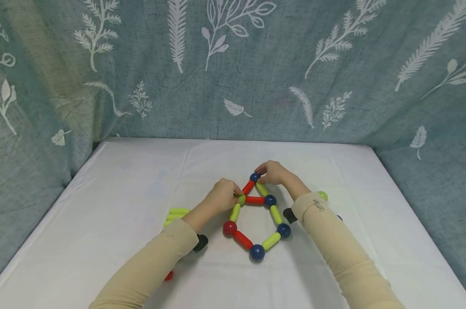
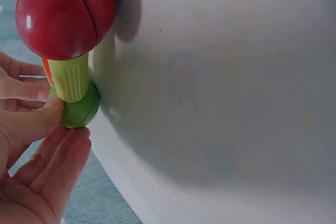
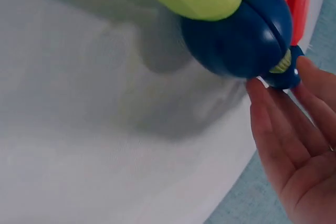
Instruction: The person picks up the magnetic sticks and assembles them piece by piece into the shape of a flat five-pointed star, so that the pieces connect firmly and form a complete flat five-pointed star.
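While the left hand (image 1: 220,196) has its fingers (image 2: 63,156) clamped on a glossy green ball (image 1: 242,199), the right hand (image 1: 276,173) pinches a glossy dark-blue ball (image 1: 255,177) at the far tip of a ball-and-rod plastic frame (image 1: 242,240). Between the two sets of fingers runs a red cylindrical rod (image 1: 248,188). Nearer the person than the left fingers is the frame's glossy red ball (image 1: 230,228); left of them, lime-green cylindrical rods (image 1: 178,211) lie on the white-clothed bench (image 1: 101,206).

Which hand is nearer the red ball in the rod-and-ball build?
Left. The left hand pinches the green ball, one yellow-green rod beyond the red ball. The right hand is farther off, at the blue ball on the build's far tip.
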Available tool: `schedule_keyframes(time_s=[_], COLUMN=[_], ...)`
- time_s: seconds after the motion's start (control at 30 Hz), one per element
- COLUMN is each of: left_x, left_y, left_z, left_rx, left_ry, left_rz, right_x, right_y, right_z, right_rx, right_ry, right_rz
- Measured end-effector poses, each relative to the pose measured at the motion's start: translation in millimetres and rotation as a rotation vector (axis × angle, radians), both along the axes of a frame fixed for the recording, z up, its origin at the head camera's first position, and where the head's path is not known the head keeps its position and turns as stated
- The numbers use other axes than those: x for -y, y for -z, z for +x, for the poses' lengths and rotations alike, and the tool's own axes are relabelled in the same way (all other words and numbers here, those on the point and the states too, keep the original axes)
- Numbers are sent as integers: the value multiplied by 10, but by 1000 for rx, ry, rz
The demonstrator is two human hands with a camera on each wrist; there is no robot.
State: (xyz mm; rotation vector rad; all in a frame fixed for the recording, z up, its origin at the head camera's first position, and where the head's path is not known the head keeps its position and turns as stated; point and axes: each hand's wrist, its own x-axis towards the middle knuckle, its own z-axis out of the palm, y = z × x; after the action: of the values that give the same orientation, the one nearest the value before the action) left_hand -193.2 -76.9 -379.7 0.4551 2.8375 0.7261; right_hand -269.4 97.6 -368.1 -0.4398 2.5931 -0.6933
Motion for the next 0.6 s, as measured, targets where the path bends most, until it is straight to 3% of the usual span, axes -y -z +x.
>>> schedule_keyframes(time_s=[0.27,0.6], left_x=[-11,-18], left_y=[-9,-22], left_z=[13,23], left_rx=[-15,-32], left_ry=[20,27], left_rz=[-21,-19], right_x=[-312,-698], right_y=[-53,-41], right_z=[120,392], right_rx=[-67,-52], right_ry=[-92,-149], right_rz=[-93,-136])
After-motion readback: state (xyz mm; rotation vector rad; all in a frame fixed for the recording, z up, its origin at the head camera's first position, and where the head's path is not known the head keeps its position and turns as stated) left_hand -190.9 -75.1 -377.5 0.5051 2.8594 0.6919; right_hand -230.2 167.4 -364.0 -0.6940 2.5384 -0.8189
